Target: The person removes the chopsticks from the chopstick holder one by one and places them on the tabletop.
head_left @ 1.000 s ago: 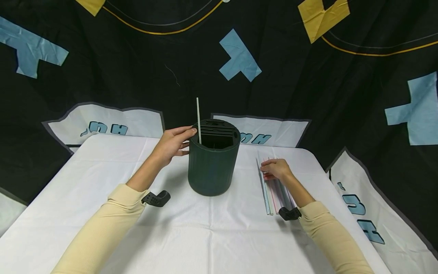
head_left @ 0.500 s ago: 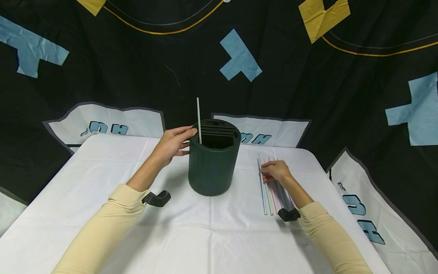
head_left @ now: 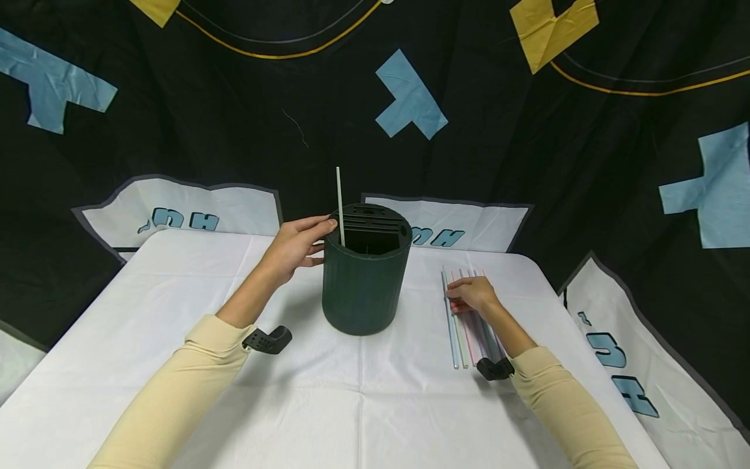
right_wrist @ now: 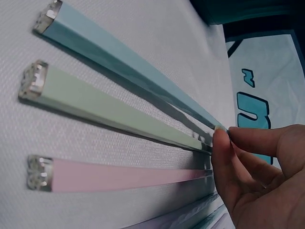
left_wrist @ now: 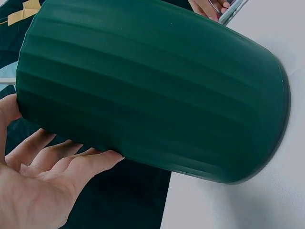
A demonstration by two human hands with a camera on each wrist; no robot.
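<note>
A dark green, ribbed utensil holder (head_left: pixel 366 290) stands upright on the table, with one pale chopstick (head_left: pixel 340 205) leaning out of its mouth. My left hand (head_left: pixel 293 251) rests against the holder's left side, thumb at the rim and fingers spread along the wall. To the right lie several pastel chopsticks side by side, their silver ends toward me. Thumb and forefinger of my right hand (right_wrist: pixel 264 176) pinch the far, thin end of a blue chopstick (right_wrist: pixel 133 67). Beside it are a green chopstick (right_wrist: pixel 114 112) and a pink chopstick (right_wrist: pixel 124 177). In the head view, my right hand covers part of the row.
A white cloth (head_left: pixel 316 417) covers the table, whose back edge runs just behind the holder. Beyond hangs a black curtain (head_left: pixel 246 117) with blue and yellow patches. Inside the holder, slotted bars (head_left: pixel 372 221) cross the back of the opening.
The leftmost chopstick and its neighbour have come to lie a little farther apart at their near ends. My right hand has barely shifted; my left hand and the holder stay still.
</note>
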